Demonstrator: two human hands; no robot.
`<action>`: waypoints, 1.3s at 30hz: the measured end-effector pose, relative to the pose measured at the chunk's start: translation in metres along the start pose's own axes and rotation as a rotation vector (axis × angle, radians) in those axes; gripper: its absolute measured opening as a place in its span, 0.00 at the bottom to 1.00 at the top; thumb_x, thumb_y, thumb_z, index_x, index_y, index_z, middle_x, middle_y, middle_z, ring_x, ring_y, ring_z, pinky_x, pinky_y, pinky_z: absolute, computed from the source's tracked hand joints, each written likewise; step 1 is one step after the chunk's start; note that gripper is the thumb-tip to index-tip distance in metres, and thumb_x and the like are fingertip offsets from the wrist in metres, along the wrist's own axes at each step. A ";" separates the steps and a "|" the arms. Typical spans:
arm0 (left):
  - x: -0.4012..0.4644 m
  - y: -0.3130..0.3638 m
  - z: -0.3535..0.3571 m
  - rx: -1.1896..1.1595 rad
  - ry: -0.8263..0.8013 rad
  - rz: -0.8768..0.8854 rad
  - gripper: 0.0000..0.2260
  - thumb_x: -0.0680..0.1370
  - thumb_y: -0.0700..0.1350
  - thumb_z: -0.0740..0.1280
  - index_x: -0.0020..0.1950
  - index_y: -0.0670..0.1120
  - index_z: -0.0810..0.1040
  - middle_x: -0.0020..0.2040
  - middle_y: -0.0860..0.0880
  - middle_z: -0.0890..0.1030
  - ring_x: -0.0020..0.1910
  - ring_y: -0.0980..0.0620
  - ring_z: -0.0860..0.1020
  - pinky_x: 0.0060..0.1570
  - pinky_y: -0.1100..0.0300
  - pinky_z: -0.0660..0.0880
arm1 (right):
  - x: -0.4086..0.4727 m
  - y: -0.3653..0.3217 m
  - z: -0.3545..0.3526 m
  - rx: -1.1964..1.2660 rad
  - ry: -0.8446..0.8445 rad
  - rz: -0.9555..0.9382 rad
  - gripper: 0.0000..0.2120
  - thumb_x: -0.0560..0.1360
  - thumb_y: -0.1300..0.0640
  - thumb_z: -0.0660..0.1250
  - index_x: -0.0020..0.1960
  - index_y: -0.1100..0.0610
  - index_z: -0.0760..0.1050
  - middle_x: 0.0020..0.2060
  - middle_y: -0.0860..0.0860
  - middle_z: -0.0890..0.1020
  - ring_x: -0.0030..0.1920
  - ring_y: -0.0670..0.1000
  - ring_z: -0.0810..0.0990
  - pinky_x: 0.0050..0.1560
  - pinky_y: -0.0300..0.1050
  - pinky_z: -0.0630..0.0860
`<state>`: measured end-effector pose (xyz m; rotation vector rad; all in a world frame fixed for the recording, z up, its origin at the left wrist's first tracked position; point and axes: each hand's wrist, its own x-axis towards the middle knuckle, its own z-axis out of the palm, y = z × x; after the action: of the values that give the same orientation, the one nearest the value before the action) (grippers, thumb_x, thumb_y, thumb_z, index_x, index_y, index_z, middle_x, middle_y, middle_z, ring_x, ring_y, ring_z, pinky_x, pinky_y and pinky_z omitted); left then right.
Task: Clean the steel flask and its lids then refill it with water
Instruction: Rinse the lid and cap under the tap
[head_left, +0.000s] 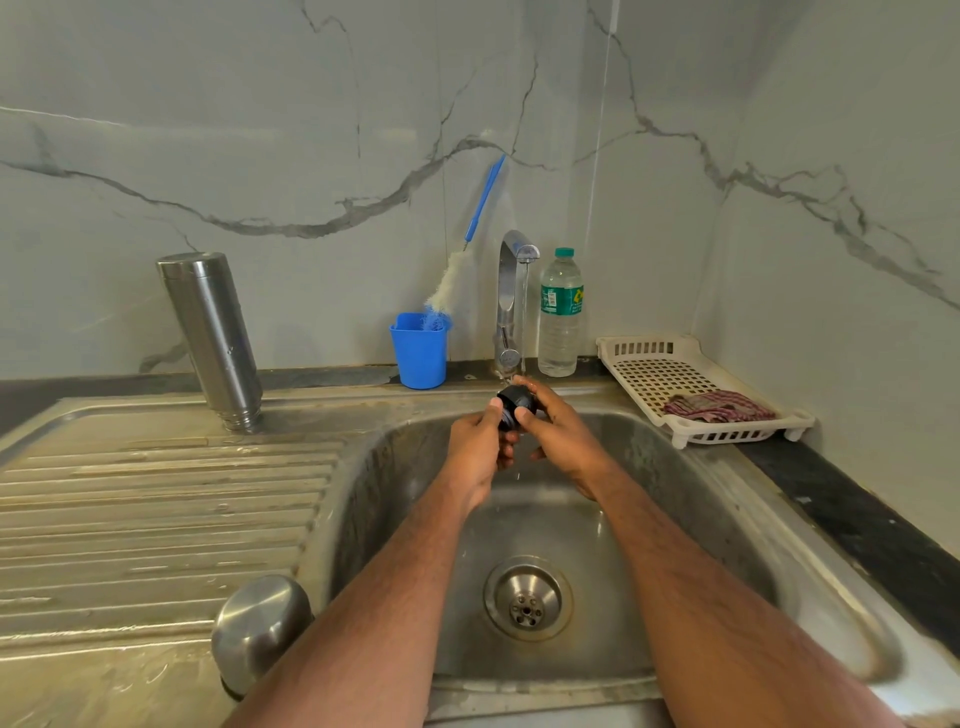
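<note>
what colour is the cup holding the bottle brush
Blue. The cup stands left of the tap, clearest in the head view.

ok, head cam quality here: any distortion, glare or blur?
Head view: wide-angle bowing, so the steel flask appears to lean; soft glare on the sink and steel lid; the black lid under the tap is slightly soft.

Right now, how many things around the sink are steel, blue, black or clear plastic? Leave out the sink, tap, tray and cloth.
Steel: 2, flask and cup lid
Blue: 2, cup and brush
Black: 1, lid held by both hands
Clear plastic: 1, bottle
Total: 6
</note>
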<state>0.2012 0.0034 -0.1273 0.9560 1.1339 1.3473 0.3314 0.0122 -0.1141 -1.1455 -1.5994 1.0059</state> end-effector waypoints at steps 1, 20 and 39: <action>0.000 0.000 0.000 0.003 -0.003 -0.001 0.17 0.86 0.51 0.59 0.52 0.40 0.82 0.33 0.47 0.76 0.30 0.54 0.72 0.33 0.58 0.71 | 0.000 0.000 0.000 -0.009 0.007 -0.019 0.22 0.82 0.58 0.64 0.73 0.42 0.70 0.66 0.47 0.76 0.64 0.50 0.75 0.55 0.51 0.80; 0.004 -0.004 -0.001 0.040 0.030 0.000 0.17 0.87 0.50 0.58 0.51 0.41 0.81 0.36 0.46 0.79 0.32 0.52 0.75 0.35 0.56 0.75 | 0.005 0.008 -0.002 0.005 0.108 -0.094 0.18 0.75 0.63 0.74 0.61 0.48 0.78 0.59 0.52 0.81 0.59 0.50 0.80 0.49 0.45 0.82; 0.004 -0.006 -0.001 -0.012 -0.031 0.022 0.10 0.85 0.46 0.63 0.58 0.45 0.82 0.51 0.43 0.87 0.46 0.47 0.85 0.41 0.57 0.78 | 0.005 0.009 -0.005 -0.014 0.261 0.000 0.21 0.65 0.47 0.82 0.54 0.52 0.82 0.43 0.48 0.87 0.41 0.47 0.87 0.43 0.45 0.84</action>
<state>0.2011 0.0069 -0.1332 0.9804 1.0931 1.3512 0.3373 0.0192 -0.1201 -1.2319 -1.3996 0.8096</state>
